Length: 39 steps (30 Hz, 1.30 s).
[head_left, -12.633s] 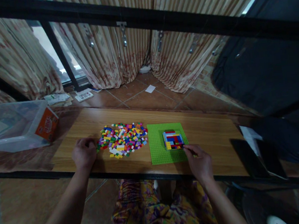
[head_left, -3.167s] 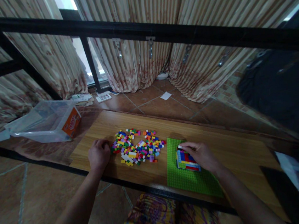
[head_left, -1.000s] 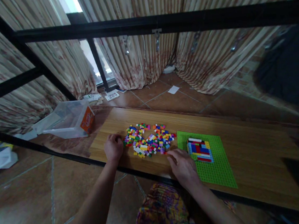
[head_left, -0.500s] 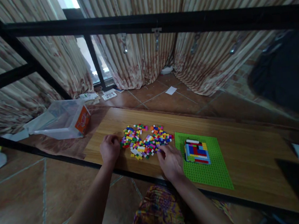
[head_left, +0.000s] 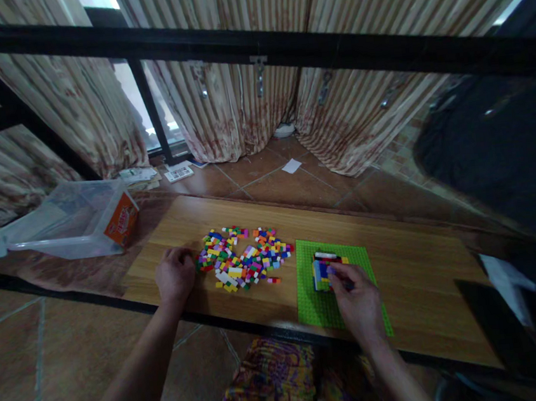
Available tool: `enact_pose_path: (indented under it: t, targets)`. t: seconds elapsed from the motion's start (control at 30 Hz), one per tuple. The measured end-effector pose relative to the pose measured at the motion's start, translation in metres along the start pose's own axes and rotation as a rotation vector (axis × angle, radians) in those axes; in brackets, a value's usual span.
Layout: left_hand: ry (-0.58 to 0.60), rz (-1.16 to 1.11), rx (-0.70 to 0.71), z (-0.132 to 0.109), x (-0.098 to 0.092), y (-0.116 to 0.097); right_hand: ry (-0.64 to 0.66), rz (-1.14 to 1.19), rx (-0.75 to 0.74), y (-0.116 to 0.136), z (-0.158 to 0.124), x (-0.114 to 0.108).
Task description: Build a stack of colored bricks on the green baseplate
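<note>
Wooden desk (head_left: 422, 261), green studded baseplate (head_left: 318, 310) bearing multicoloured brick block (head_left: 321, 270). Right hand (head_left: 358, 302) on block, grip pinched shut; left hand (head_left: 175, 279) fisted beside loose coloured bricks (head_left: 243, 263). Probably best: press straight down, studs aligned.

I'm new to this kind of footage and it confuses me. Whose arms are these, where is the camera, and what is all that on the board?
There is no machine here. Both bare arms belong to one person, and the camera sits on that person's head, looking forward and down, so you see roughly what they see. A wooden board carries a pile of small coloured bricks and, right of it, a green baseplate with a low block of joined bricks on it. The left hand is curled and rests at the pile's left edge; anything inside it is hidden. The right hand has its fingertips on the block; whether they pinch a brick is too small to tell. A clear plastic box stands further left.
</note>
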<state>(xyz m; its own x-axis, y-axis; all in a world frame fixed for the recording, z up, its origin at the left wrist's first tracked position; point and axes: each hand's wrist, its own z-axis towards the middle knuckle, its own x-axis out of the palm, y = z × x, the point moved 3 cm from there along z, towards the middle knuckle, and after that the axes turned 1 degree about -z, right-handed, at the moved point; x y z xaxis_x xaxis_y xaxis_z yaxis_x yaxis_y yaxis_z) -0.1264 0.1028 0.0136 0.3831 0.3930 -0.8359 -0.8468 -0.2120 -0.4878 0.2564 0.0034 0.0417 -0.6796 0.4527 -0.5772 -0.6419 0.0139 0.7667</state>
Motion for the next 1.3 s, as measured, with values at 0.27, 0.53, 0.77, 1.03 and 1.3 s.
enact_pose_path:
  t: [0.27, 0.53, 0.77, 1.03, 1.3]
  targets:
    - [-0.008, 0.021, 0.0, 0.001, 0.0, 0.0, -0.076, -0.113, 0.042, -0.014, 0.014, -0.009]
    - [-0.011, 0.006, 0.002, 0.0, -0.002, -0.001, -0.103, -0.202, 0.054, -0.014, 0.02, -0.002]
    - [-0.018, -0.002, 0.009, 0.001, -0.001, -0.001, -0.115, -0.252, 0.045, -0.015, 0.027, 0.007]
    - [-0.01, 0.002, 0.009, 0.0, -0.001, -0.001, -0.156, -0.26, -0.023, -0.017, 0.025, -0.004]
    - [-0.006, 0.002, 0.0, 0.0, -0.003, -0.003, -0.016, -0.318, -0.022, -0.031, 0.044, -0.007]
